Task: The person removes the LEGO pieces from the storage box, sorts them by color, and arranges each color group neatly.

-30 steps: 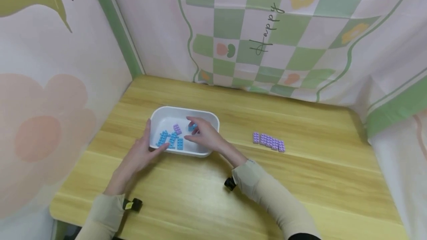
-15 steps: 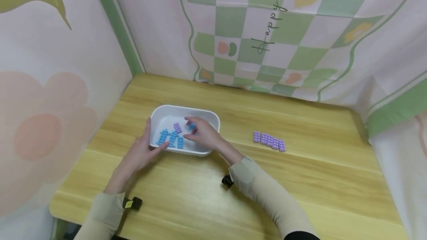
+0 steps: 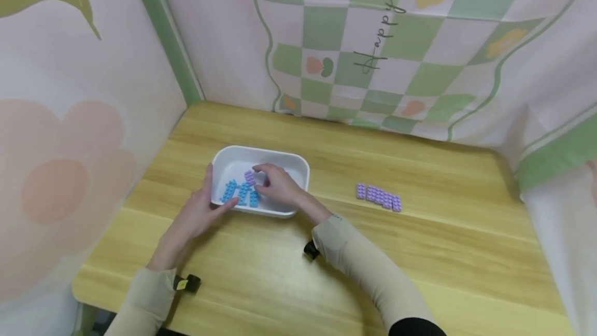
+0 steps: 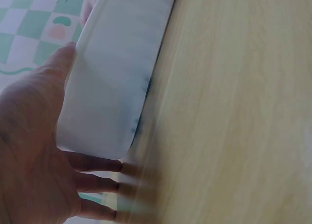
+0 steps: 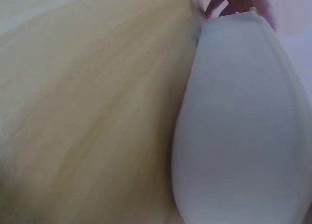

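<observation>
A white plastic tray stands on the table, holding several blue toy bricks and a purple toy brick. My left hand holds its near left corner, thumb over the front rim and fingers along the left side. The left wrist view shows that hand around the end of the tray. Inside the tray, my right hand has bent fingers, its thumb and index finger at the purple brick. Whether they pinch it is unclear. Behind the tray wall, the right wrist view hides the bricks.
Right of the tray, several purple bricks lie in a row on the wooden table. A printed curtain hangs along the back edge, and more printed cloth borders the left side.
My right hand has moved a little left toward the purple brick. A blue piece seen at its fingertips earlier is now out of sight. The left hand keeps its place on the tray.
</observation>
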### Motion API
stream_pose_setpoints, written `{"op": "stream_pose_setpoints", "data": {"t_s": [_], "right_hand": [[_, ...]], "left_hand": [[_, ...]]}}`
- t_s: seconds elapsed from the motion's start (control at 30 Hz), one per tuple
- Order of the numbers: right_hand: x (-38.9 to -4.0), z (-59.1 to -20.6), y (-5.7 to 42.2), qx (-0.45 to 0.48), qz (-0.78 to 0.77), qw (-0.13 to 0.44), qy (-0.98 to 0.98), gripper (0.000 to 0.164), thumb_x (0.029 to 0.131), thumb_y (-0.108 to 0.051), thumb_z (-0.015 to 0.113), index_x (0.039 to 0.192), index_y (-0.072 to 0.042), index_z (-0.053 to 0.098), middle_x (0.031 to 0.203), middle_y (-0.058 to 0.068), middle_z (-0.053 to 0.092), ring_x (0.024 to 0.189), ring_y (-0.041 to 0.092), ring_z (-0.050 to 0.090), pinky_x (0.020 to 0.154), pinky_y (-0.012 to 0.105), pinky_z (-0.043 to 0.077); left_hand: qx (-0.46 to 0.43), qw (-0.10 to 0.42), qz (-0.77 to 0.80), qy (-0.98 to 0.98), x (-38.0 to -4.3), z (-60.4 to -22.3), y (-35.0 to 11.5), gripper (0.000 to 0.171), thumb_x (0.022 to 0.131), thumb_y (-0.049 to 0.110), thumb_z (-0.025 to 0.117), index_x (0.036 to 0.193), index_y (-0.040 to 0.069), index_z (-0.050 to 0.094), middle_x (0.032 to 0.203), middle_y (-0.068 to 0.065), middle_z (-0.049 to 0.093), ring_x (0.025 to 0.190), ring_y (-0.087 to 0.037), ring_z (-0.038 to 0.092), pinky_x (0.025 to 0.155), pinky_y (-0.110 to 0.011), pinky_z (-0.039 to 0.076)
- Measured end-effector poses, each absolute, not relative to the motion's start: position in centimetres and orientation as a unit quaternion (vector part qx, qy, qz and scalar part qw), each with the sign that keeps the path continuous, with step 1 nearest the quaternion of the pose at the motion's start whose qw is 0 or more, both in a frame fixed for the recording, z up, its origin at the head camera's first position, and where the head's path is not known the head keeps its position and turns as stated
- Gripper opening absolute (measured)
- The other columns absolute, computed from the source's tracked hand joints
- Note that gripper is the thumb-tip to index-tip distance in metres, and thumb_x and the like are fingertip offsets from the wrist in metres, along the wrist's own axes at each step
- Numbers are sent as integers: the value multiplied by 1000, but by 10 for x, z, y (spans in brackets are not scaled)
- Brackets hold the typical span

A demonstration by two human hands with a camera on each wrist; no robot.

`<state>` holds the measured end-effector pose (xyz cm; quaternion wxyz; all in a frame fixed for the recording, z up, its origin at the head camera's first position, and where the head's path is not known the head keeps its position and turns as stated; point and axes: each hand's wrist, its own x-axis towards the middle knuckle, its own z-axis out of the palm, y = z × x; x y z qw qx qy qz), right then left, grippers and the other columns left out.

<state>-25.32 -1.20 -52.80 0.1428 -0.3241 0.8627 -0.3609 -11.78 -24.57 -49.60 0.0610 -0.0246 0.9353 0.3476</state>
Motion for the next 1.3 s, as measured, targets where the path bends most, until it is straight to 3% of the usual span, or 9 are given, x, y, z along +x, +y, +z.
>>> {"op": "stream_pose_setpoints", "data": {"t_s": [0.1, 0.3, 0.47, 0.6, 0.7, 0.8, 0.87, 0.93, 1.3], "right_hand": [[-251, -526, -10, -325, -360, 156, 861, 63, 100, -21, 80, 157, -6, 58, 123, 10, 73, 90, 15, 66, 83, 27, 59], [-239, -504, -3, -361, -356, 187, 841, 68, 104, -22, 73, 164, -2, 48, 150, 18, 68, 99, 20, 70, 105, 38, 61], [-245, -515, -4, -378, -341, 188, 840, 75, 104, -25, 73, 170, -9, 40, 163, 13, 60, 88, 10, 63, 103, 32, 57], [-253, -531, -9, -385, -316, 195, 845, 81, 105, -28, 71, 175, -16, 31, 156, 9, 63, 90, 14, 64, 100, 34, 58], [-255, -534, -11, -397, -297, 200, 845, 83, 107, -29, 67, 177, -17, 24, 166, 9, 56, 122, 21, 69, 118, 39, 54], [-254, -533, -13, -402, -293, 208, 842, 84, 107, -28, 65, 177, -13, 20, 181, 12, 35, 157, 27, 51, 138, 43, 36], [-253, -532, -14, -398, -296, 213, 842, 82, 109, -29, 64, 177, -11, 22, 182, 14, 32, 166, 31, 38, 141, 45, 28], [-251, -530, -15, -392, -301, 212, 843, 80, 109, -30, 64, 175, -9, 26, 180, 15, 34, 166, 32, 38, 141, 46, 28], [-248, -532, -19, -378, -312, 145, 860, 52, 104, -27, 76, 149, -5, 62, 150, 14, 65, 143, 29, 62, 131, 43, 46]], "left_hand": [[-23, 63, 344, 937, -119, -495, -244, 124, 103, 73, 61, 175, 8, -15, 173, -40, 28, 155, -60, 41, 128, -72, 36], [-17, 60, 344, 937, -119, -493, -242, 123, 104, 70, 63, 175, 7, -14, 172, -40, 32, 154, -59, 44, 128, -71, 38], [-11, 56, 345, 937, -120, -491, -241, 123, 104, 68, 64, 175, 5, -14, 170, -42, 33, 153, -59, 45, 128, -70, 38], [-11, 58, 347, 936, -120, -491, -242, 123, 104, 68, 63, 174, 5, -15, 171, -42, 31, 154, -59, 43, 129, -70, 36], [-11, 58, 347, 936, -120, -492, -242, 122, 105, 67, 63, 174, 5, -16, 172, -41, 28, 156, -60, 41, 130, -70, 35], [-10, 57, 346, 936, -120, -493, -243, 122, 105, 67, 63, 174, 5, -17, 173, -41, 27, 156, -60, 40, 130, -70, 34], [-10, 56, 345, 937, -120, -494, -243, 122, 105, 66, 63, 174, 5, -16, 172, -42, 28, 156, -60, 40, 130, -70, 35], [-9, 54, 345, 937, -119, -495, -243, 122, 105, 66, 63, 174, 4, -16, 171, -43, 29, 155, -61, 41, 130, -71, 35], [-14, 57, 351, 935, -117, -495, -243, 122, 105, 67, 63, 174, 6, -18, 172, -43, 26, 156, -61, 39, 131, -71, 34]]}}
